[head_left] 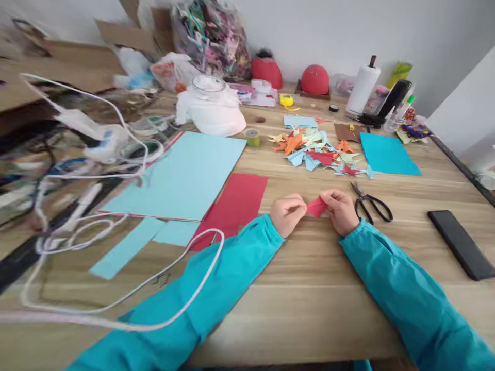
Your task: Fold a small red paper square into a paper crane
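Note:
A small folded piece of red paper point(317, 207) is held between my two hands, just above the wooden table. My left hand point(288, 214) pinches its left corner between thumb and fingers. On the other side, my right hand point(341, 210) grips the right end, its fingers hiding part of the paper. Black-handled scissors point(369, 201) lie right beside my right hand with the blades partly apart. Beyond my hands is a heap of folded paper figures point(309, 147) in orange, light blue, green and red. Red paper sheets point(245, 196) lie left of my left hand.
Light blue sheets point(185, 175) and cut strips point(126, 250) lie to the left. A white cable point(154, 325) loops across the left side, over my left sleeve. A black phone point(460, 245) rests at right, near a blue sheet point(389, 153). A paper roll point(363, 88) stands behind.

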Motion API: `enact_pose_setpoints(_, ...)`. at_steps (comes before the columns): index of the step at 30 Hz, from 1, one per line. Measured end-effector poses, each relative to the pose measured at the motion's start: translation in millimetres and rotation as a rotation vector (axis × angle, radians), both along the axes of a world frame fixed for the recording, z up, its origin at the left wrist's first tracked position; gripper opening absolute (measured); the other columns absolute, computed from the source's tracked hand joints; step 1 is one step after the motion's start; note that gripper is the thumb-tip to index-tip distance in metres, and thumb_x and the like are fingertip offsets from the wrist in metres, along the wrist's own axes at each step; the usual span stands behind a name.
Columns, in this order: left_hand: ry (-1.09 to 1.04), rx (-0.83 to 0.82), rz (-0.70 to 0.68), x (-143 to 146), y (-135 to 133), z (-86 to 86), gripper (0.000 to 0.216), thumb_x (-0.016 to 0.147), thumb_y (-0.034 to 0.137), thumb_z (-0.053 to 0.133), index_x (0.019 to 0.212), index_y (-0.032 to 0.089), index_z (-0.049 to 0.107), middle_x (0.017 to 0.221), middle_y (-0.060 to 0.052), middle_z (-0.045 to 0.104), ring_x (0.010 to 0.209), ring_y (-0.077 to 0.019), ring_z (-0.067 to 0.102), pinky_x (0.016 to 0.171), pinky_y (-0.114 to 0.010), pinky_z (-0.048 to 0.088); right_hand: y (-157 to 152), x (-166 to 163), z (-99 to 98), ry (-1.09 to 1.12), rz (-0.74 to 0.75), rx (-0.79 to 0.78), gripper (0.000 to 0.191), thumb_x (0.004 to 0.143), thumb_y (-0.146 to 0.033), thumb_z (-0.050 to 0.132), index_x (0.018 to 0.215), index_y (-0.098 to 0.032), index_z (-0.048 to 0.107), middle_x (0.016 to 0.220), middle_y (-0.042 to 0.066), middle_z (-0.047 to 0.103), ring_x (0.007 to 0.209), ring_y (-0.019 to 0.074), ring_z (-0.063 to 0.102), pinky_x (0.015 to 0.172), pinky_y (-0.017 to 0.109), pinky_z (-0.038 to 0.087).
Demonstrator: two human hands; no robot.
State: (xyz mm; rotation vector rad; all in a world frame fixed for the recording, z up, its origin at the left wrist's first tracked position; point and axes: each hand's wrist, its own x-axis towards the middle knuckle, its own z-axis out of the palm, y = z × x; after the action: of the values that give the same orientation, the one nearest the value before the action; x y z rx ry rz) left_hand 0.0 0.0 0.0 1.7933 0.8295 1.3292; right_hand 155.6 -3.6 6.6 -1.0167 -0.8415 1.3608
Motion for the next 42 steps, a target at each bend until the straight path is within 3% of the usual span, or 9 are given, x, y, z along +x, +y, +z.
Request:
enact_pose_setpoints(7,-0.005,-0.037,0.014,-1,-1,3.0,0.019,0.072,0.014,0.051,0.053,0.015,0.056,0.058,-0.001,0.052,0.057,-0.011,0.049,0.055,-0.025,0.037,1,1,-2.5,0.017,-0.009,0.011,0.027,0.057,-0.034,0.078,0.056,-0.014,0.06,0.039,-0.008,0.038,0.036,0.0017,0.023,0.034,0.018,0.013)
enact_pose_setpoints(11,-0.036,-0.073,0.061,-3,-2,4.3,0.019,0.072,0.014,0.049,0.055,0.015,0.057,0.059,-0.001,0.053,0.059,-0.0113,0.05,0.057,-0.025,0.039,2,1,-3.4,0.051,-0.057,0.028,0.021,0.058,-0.033,0.077,0.063,-0.017,0.064,0.043,-0.006,0.047,0.039,0.0041,0.035,0.036,0.018,0.025)
enact_pose_setpoints(16,-0.031,-0.194,0.096,1,-1,5.2,0.023,0.076,0.026,0.053,0.056,0.015,0.06,0.062,-0.002,0.056,0.064,-0.0128,0.053,0.062,-0.025,0.041,3,1,-8.8,0.049,-0.055,0.037,0.019,0.056,-0.03,0.079,0.067,-0.018,0.069,0.061,-0.001,0.064,0.058,0.0098,0.055,0.052,0.023,0.045)
enact_pose_setpoints(22,-0.161,-0.396,0.148,8,3,2.8,0.027,0.07,0.04,0.063,0.073,0.014,0.066,0.071,-0.003,0.065,0.069,-0.0143,0.058,0.066,-0.025,0.045,-1,1,-10.3,-0.163,0.019,0.208,0.013,0.055,-0.022,0.08,0.065,-0.022,0.072,0.084,0.002,0.068,0.079,0.0152,0.061,0.073,0.03,0.049)
enact_pose_setpoints(27,-0.163,-0.386,0.227,5,6,0.8,0.024,0.072,0.037,0.061,0.07,0.014,0.064,0.069,-0.002,0.065,0.068,-0.0142,0.057,0.066,-0.025,0.044,-8,-3,-1.4,-0.354,0.117,0.32,0.006,0.061,-0.025,0.076,0.064,-0.022,0.072,0.083,0.003,0.07,0.082,0.0183,0.063,0.079,0.034,0.049)
enact_pose_setpoints(32,-0.201,-0.365,0.269,2,9,-1.9,0.025,0.073,0.039,0.06,0.069,0.014,0.062,0.064,0.0,0.061,0.064,-0.0123,0.054,0.064,-0.024,0.042,-6,-1,-7.4,-0.312,-0.032,0.232,0.019,0.073,-0.035,0.066,0.062,-0.019,0.069,0.069,0.003,0.068,0.07,0.0161,0.062,0.071,0.032,0.048)
enact_pose_setpoints(35,-0.231,-0.379,0.226,2,10,-3.4,0.026,0.073,0.04,0.06,0.073,0.014,0.062,0.067,0.0,0.062,0.065,-0.0124,0.055,0.065,-0.024,0.043,-3,0,-11.7,-0.238,-0.057,0.168,0.018,0.069,-0.035,0.07,0.073,-0.018,0.067,0.069,0.001,0.066,0.059,0.0122,0.058,0.061,0.029,0.048)
enact_pose_setpoints(38,-0.205,-0.423,0.111,3,10,-2.7,0.026,0.073,0.04,0.059,0.072,0.014,0.061,0.065,0.0,0.062,0.062,-0.0123,0.055,0.062,-0.024,0.044,-4,-3,-12.2,-0.216,-0.048,0.218,0.027,0.063,-0.032,0.075,0.084,-0.019,0.064,0.073,0.0,0.065,0.06,0.0118,0.058,0.059,0.028,0.049)
enact_pose_setpoints(42,-0.238,-0.547,-0.066,5,7,0.3,0.028,0.072,0.041,0.059,0.074,0.013,0.06,0.058,0.0,0.061,0.052,-0.0125,0.056,0.054,-0.025,0.047,-9,-6,-13.2,-0.374,-0.093,0.296,0.022,0.066,-0.032,0.072,0.081,-0.019,0.063,0.071,0.001,0.064,0.061,0.0133,0.059,0.057,0.028,0.049)
